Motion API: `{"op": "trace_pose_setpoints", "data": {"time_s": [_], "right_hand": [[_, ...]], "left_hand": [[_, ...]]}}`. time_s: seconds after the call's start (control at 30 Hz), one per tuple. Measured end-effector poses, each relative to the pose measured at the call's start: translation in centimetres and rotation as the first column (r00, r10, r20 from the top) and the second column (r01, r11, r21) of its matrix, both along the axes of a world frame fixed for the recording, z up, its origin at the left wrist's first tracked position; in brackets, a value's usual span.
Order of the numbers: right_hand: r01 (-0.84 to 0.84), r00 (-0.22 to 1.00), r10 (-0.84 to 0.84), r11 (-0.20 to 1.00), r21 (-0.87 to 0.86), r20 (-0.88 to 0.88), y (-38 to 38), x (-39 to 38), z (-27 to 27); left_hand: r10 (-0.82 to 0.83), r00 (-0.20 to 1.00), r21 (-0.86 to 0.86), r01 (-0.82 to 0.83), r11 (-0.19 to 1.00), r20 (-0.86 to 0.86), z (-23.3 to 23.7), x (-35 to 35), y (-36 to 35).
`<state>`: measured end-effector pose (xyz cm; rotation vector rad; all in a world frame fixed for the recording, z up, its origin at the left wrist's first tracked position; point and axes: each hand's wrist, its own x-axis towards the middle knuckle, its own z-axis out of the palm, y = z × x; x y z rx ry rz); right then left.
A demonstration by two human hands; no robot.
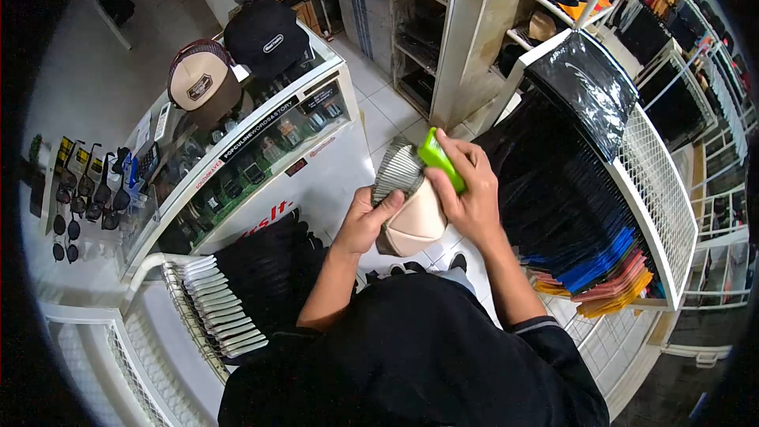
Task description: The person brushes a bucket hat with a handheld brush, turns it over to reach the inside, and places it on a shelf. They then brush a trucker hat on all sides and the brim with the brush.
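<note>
Head view: we are holding a cap (415, 217) up in front of our chest, in the air above the floor (379, 111). It is between the table (336, 170) on our left and the wire rack (660, 190) on our right. Our left hand (365, 221) is cupping the cap from the side, its fingers (387, 204) curled closed on the pale front panel. The grey mesh back is pointing up and away from us. Our right hand (472, 198) is wrapping tightly around a green tool (440, 160) and pressing its lower end against the cap where mesh meets panel. We cannot tell what kind of tool it is.

Two other caps, a tan one (202, 83) and a black one (267, 35), are sitting on the table's top towards its far edge. Sunglasses (79, 198) are hanging past its left end. Folded garments (569, 213) are standing packed in the rack, close to our right forearm.

We judge the grip to be the weak point. Only one hand is carrying the soft cap, so pushing hard with the tool could crush the crown. It could also twist the cap out of our left hand and drop it to the floor. A dragged edge of the tool could snag the mesh. A wide swing of our right elbow could knock the garments at the rack's near edge.
</note>
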<state>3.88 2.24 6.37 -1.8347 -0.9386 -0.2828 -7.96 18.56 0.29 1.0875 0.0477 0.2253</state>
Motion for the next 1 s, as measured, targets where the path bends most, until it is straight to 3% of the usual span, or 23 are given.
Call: {"op": "trace_pose_setpoints", "data": {"time_s": [0.07,0.1,0.2,0.27,0.3,0.33,0.4,0.47,0.5,0.53,0.57,0.6,0.63,0.67,0.73,0.77,0.8,0.9,1.0], "right_hand": [[0.175,0.981,-0.157,0.967,-0.184,0.111,-0.6,2.6,-2.0],[0.22,0.973,-0.205,0.963,-0.155,0.108,-1.0,3.1,-2.0],[0.132,0.985,-0.125,0.99,0.049,-0.116,-1.3,1.0,1.0],[-0.018,0.99,0.015,1.0,0.016,0.139,-0.9,0.1,0.6],[-0.017,0.999,0.016,1.0,0.003,0.044,-0.2,-0.8,0.0],[0.051,0.999,-0.051,0.999,0.018,-0.015,0.2,-0.4,-1.4],[0.21,0.977,-0.215,0.962,-0.177,-0.006,-0.4,2.0,-4.0],[0.299,0.952,-0.299,0.954,-0.018,-0.065,-1.5,3.3,-5.4],[0.31,0.938,-0.298,0.95,0.039,-0.177,-1.7,3.3,-4.4],[0.33,0.91,-0.293,0.94,0.085,-0.292,-2.3,2.9,-3.5],[0.329,0.822,-0.212,0.935,0.136,-0.528,-2.6,3.5,-4.2],[0.334,0.82,-0.217,0.933,0.135,-0.53,-2.5,3.5,-4.2],[0.327,0.829,-0.197,0.93,0.167,-0.523,-2.0,3.4,-4.1],[0.319,0.84,-0.178,0.926,0.202,-0.513,-1.6,3.3,-3.9],[0.259,0.668,0.118,0.889,0.378,-0.735,-1.0,3.0,-3.0],[0.249,0.633,0.134,0.897,0.365,-0.762,-1.0,3.0,-3.0],[0.239,0.595,0.149,0.905,0.351,-0.79,-1.0,3.2,-3.1],[0.201,0.568,0.155,0.926,0.319,-0.808,-1.6,3.5,-3.5],[0.169,0.563,0.178,0.931,0.323,-0.807,-2.2,3.8,-4.7]], "left_hand": [[-0.003,0.998,0.025,0.004,1.0,-0.057,-0.1,0.0,0.3],[0.019,0.999,0.099,-0.014,0.995,-0.049,-0.4,-0.1,0.2],[0.098,0.993,0.1,-0.091,0.991,-0.07,0.0,0.1,0.2],[0.097,0.993,0.099,-0.09,0.991,-0.065,0.2,0.2,0.3],[0.079,0.996,0.09,-0.076,0.993,-0.032,0.3,0.3,0.3],[0.061,0.998,0.08,-0.061,0.995,0.001,0.4,0.3,0.4],[0.035,0.999,0.075,-0.033,0.997,-0.031,0.9,0.0,0.3],[0.099,0.995,0.358,-0.081,0.93,-0.032,1.3,-0.5,-0.1],[0.107,0.993,0.477,-0.072,0.876,-0.047,1.8,-0.6,-0.1],[0.111,0.992,0.472,-0.073,0.878,-0.054,2.0,-0.5,-0.3],[0.104,0.992,0.62,-0.129,0.774,0.076,2.3,0.0,-0.7],[0.066,0.976,0.739,-0.2,0.643,0.207,2.4,0.5,-1.0],[0.054,0.973,0.806,-0.215,0.552,0.223,2.3,0.7,-1.4],[0.043,0.972,0.807,-0.215,0.55,0.229,2.7,0.9,-1.6],[-0.027,0.987,0.952,-0.147,0.267,0.16,3.3,1.2,-2.0],[-0.046,0.965,0.943,-0.241,0.23,0.258,2.7,1.6,-2.4],[-0.053,0.964,0.942,-0.241,0.232,0.26,2.4,1.6,-2.5],[-0.11,0.965,0.971,-0.235,0.049,0.239,1.6,1.8,-2.7],[-0.132,0.956,0.964,-0.266,-0.013,0.262,0.4,2.0,-2.6]]}}
